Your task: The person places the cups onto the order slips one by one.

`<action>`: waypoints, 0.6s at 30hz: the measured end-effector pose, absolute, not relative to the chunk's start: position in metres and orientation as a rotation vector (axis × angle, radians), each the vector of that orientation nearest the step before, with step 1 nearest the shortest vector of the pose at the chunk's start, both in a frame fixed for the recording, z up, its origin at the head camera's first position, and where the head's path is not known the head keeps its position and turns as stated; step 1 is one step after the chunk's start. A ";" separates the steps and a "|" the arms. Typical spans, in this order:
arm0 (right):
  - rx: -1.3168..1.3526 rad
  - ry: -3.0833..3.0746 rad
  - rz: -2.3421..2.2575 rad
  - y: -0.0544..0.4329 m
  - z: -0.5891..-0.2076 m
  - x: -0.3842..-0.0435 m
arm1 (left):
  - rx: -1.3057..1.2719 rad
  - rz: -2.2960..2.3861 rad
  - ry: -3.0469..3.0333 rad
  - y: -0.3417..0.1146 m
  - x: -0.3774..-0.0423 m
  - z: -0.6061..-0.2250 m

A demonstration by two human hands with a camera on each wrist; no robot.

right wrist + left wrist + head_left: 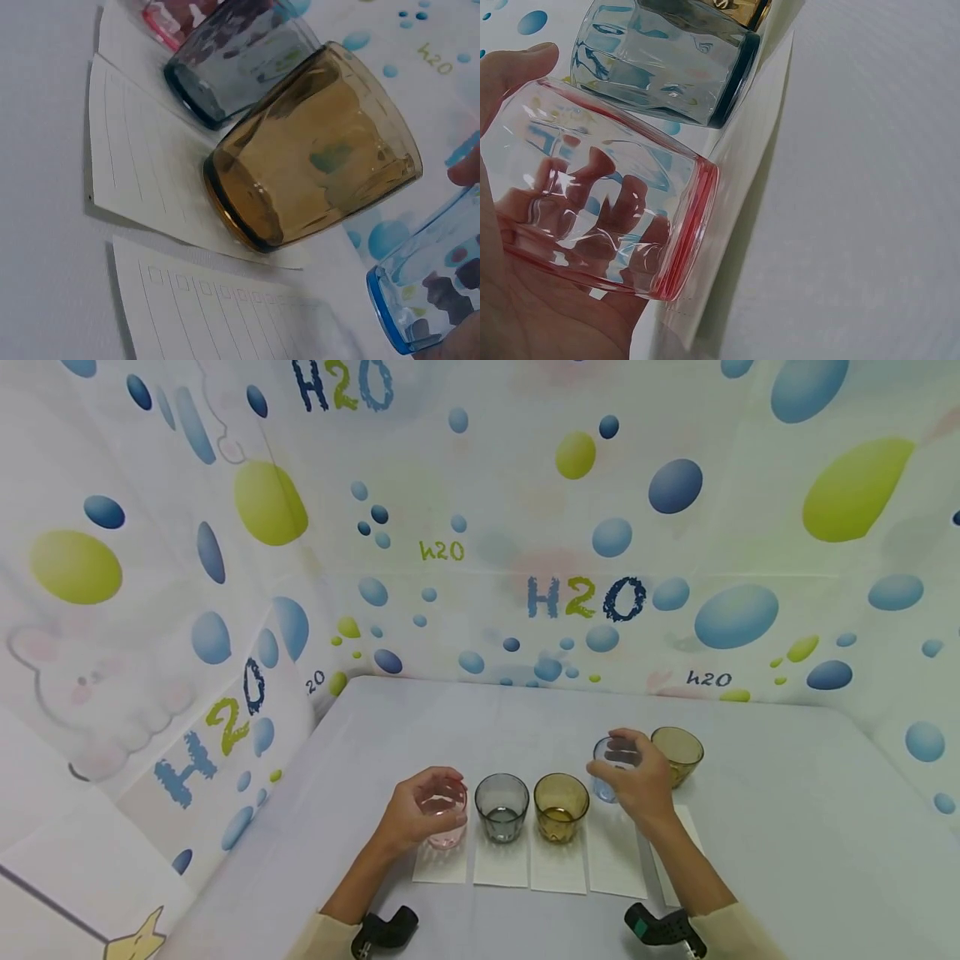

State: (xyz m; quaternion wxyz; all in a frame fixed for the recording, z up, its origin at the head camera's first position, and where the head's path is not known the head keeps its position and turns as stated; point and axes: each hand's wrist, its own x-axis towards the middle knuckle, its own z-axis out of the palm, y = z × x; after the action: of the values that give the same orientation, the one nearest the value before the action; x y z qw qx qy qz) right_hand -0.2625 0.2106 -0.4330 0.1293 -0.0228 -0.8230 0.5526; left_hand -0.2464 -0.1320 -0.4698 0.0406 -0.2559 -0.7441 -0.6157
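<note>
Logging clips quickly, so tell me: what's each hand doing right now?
Left hand: closed, holding the transparent pink round tumbler.
Right hand: closed, holding the transparent blue round tumbler.

Dim, diffuse light with soft shadows

Left hand (pixel 412 810) curled; right hand (pixel 647 783), farther forward, seemingly curled too.
</note>
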 end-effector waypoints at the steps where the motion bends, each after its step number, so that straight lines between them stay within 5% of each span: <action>1: -0.069 -2.385 1.624 0.211 -0.432 -0.261 | -0.780 -1.889 -2.280 -0.132 -0.246 -0.469; 18: -0.123 -2.326 1.796 0.214 -0.427 -0.240 | -0.775 -1.884 -2.285 -0.132 -0.247 -0.470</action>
State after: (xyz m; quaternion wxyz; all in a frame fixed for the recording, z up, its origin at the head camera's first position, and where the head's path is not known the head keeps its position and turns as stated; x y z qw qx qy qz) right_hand -0.2397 0.2136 -0.4271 0.0998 -0.0416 -0.7868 0.6076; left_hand -0.2468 -0.1320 -0.4696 0.0402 -0.2531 -0.7458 -0.6149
